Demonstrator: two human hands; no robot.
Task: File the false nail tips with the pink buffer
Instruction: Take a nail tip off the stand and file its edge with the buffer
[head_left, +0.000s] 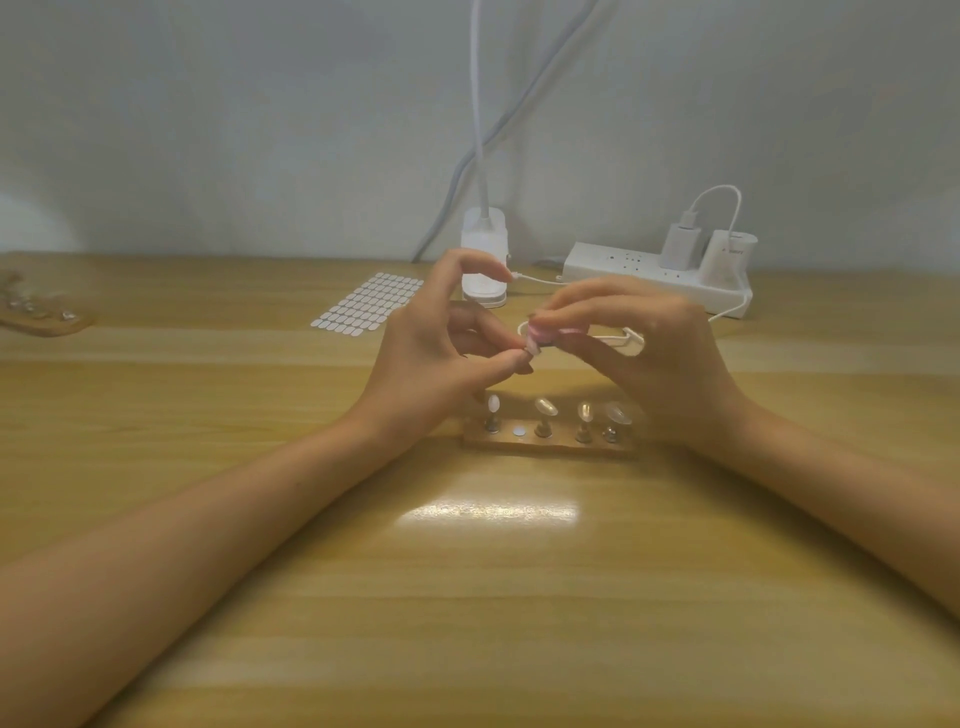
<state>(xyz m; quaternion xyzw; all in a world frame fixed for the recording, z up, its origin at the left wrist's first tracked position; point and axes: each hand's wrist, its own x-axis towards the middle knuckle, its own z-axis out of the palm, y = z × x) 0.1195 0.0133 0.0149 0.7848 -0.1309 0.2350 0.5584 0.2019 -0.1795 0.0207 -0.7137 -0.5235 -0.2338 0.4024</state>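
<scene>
Buffing in mid-air, two hands meeting just above the counter (467, 571)!
One sticker sheet (370, 301) lies back left. Then the left hand (431, 358), thumb and fingers pinching one nail tip (532, 349). Against it sits the pink buffer (558, 331), gripped by the right hand (654, 358) in curled fingers. Below them, one wooden holder (550, 446) carries four mounted tips (545, 406) and one bare spot. One power strip (649, 275) sits back right.

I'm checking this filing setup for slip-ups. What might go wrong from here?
1. The left hand pinches the nail tip only at its fingertips; pressure from the pink buffer in the right hand may flick it loose.
2. Both wrists sit close beside the wooden holder; a shifted wrist could topple the four standing tips.
</scene>
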